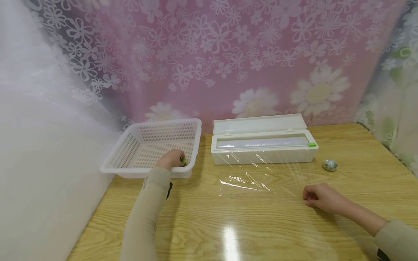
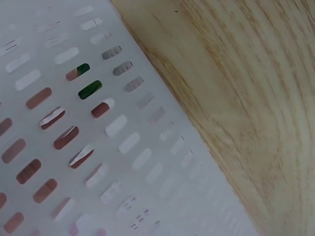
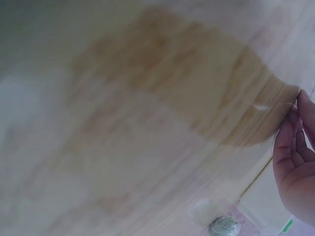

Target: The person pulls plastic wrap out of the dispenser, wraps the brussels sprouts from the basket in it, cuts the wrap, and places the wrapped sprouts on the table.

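My left hand (image 1: 172,158) reaches over the near rim of a white plastic basket (image 1: 196,145) and grips a small green and yellowish thing (image 1: 184,161), mostly covered by the fingers. Through slots in the basket wall (image 2: 162,142), the left wrist view shows bits of the hand and of green. Clear plastic wrap (image 1: 248,181) stretches from a white dispenser box (image 1: 261,157) over the table. My right hand (image 1: 321,198) pinches the wrap's right corner between thumb and fingers; the right wrist view shows the pinching fingers (image 3: 288,147) too.
The dispenser's lid (image 1: 261,124) stands raised at the back, and a green slider (image 1: 311,144) sits at its right end. A small wrapped ball (image 1: 330,165) lies right of the box on the wooden table (image 1: 202,224). Behind hangs a floral curtain (image 1: 209,54).
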The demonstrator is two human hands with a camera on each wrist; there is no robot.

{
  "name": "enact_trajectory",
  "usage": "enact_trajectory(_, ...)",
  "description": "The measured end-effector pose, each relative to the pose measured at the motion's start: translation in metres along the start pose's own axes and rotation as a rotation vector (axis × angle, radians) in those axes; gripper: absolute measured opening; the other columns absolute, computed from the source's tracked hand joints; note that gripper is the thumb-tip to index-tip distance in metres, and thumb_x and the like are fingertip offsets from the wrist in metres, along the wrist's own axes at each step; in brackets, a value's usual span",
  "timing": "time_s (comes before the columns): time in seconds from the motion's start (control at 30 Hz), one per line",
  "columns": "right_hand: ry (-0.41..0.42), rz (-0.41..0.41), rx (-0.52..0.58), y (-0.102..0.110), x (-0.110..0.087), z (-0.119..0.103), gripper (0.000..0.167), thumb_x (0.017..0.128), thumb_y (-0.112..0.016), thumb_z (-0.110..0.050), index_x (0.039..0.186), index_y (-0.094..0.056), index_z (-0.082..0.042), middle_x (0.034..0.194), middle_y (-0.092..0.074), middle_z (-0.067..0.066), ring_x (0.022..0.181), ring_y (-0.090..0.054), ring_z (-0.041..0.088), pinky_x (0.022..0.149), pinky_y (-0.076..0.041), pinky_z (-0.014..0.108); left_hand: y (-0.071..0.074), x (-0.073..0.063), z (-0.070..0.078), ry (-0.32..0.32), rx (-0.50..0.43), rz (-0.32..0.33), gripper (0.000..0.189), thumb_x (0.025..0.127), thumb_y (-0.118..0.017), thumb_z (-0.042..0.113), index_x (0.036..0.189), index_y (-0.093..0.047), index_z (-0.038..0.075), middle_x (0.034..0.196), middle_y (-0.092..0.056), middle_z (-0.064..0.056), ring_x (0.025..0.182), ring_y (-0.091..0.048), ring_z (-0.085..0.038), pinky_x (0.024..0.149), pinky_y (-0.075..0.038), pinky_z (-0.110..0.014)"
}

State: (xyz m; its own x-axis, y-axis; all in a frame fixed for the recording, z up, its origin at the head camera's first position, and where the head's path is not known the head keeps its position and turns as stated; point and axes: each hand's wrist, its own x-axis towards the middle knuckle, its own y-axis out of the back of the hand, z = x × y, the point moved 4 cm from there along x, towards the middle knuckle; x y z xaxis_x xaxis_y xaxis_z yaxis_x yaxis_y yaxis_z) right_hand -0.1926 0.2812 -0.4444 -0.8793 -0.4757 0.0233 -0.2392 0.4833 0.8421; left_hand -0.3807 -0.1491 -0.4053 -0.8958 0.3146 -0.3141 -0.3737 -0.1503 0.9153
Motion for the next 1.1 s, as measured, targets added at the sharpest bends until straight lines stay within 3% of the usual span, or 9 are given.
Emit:
enact_trajectory(0.23, 0.007, 0.004, -0.002, 0.0, -0.001, 0.001, 0.016, 0.074, -0.068, -0.006, 0.076, -0.055, -0.014, 0.07, -0.051, -0.012, 0.062, -0.046, -0.002, 0.052, -0.042, 0.023, 0.0, 0.001, 0.001, 0.018, 0.03, 0.008, 0.007, 0.083, -0.061, 0.007, 0.089, -0.059, 0.005, 0.084, -0.057, -0.006, 0.072, -0.052, -0.018, 0.062, -0.044, -0.031)
enact_trajectory(0.37, 0.001, 0.003, -0.005, 0.0, -0.001, 0.0, 0.015, 0.074, -0.068, -0.007, 0.076, -0.055, -0.015, 0.07, -0.05, -0.013, 0.062, -0.045, -0.002, 0.052, -0.041, 0.023, 0.002, 0.0, 0.001, -0.002, 0.035, 0.042, 0.008, 0.082, -0.063, 0.007, 0.088, -0.057, 0.005, 0.084, -0.057, -0.006, 0.074, -0.051, -0.019, 0.064, -0.044, -0.032)
enact_trajectory(0.63, 0.016, 0.013, -0.008, -0.001, 0.0, -0.001, 0.016, 0.074, -0.069, -0.006, 0.076, -0.055, -0.014, 0.069, -0.05, -0.013, 0.062, -0.046, -0.001, 0.052, -0.041, 0.023, 0.019, -0.009, 0.0, -0.081, -0.07, 0.245, 0.022, 0.083, -0.061, 0.008, 0.103, -0.054, -0.001, 0.099, -0.057, -0.015, 0.091, -0.054, -0.027, 0.075, -0.045, -0.038)
enact_trajectory(0.87, 0.013, 0.013, -0.006, -0.002, 0.0, -0.001, 0.016, 0.074, -0.068, -0.006, 0.076, -0.055, -0.014, 0.069, -0.05, -0.013, 0.062, -0.045, -0.001, 0.051, -0.041, 0.023, 0.041, -0.033, 0.013, -0.138, -0.241, 0.411, 0.032, 0.086, -0.058, 0.01, 0.114, -0.049, -0.003, 0.109, -0.055, -0.019, 0.097, -0.054, -0.03, 0.08, -0.045, -0.039)
enact_trajectory(1.1, 0.013, 0.014, -0.008, -0.001, 0.0, 0.001, 0.016, 0.074, -0.068, -0.006, 0.076, -0.055, -0.014, 0.068, -0.05, -0.013, 0.061, -0.046, -0.001, 0.051, -0.041, 0.022, 0.044, -0.058, 0.044, -0.325, -0.291, 0.559, 0.039, 0.085, -0.059, 0.009, 0.121, -0.048, -0.004, 0.11, -0.052, -0.018, 0.095, -0.054, -0.028, 0.078, -0.046, -0.038)
